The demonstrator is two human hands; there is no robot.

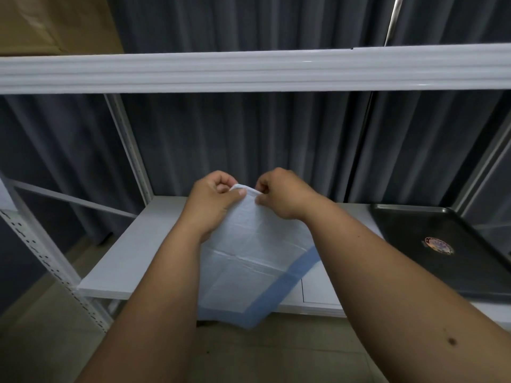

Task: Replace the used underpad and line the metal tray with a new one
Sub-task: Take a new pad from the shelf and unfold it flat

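left hand [214, 196] and right hand [279, 193] pinching the folded underpad [249, 261] at its top edge above the shelf [132, 250]; layers clinging could tear, or unfold crooked before reaching the metal tray [431, 244] at the shelf's right end.

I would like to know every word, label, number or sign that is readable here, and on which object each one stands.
No text can be read.
Round red and orange sticker on the dark metal tray: it carries print, too small and blurred to read.
White and blue folded underpad, white metal shelf, brown cardboard box: no visible print.
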